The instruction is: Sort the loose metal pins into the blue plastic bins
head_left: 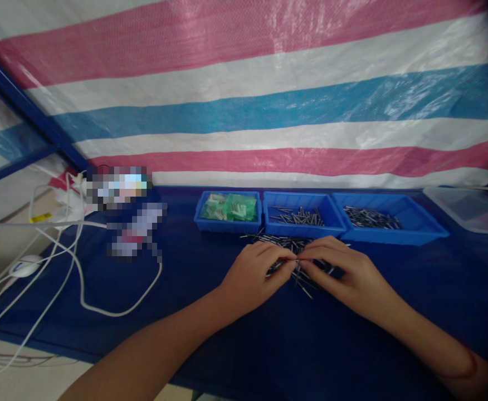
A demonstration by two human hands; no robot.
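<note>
Fingers (279,254) of left hand (248,273) and right hand (355,273) pinch a slim piece (297,260) I barely discern; slack pressure could lose it among the thin rods (291,244) near them.

No lettering can be read. The yellow label (40,218) beside the white cables (110,315) and the blue mark on the white disc (27,265) are too small to make out.
</note>
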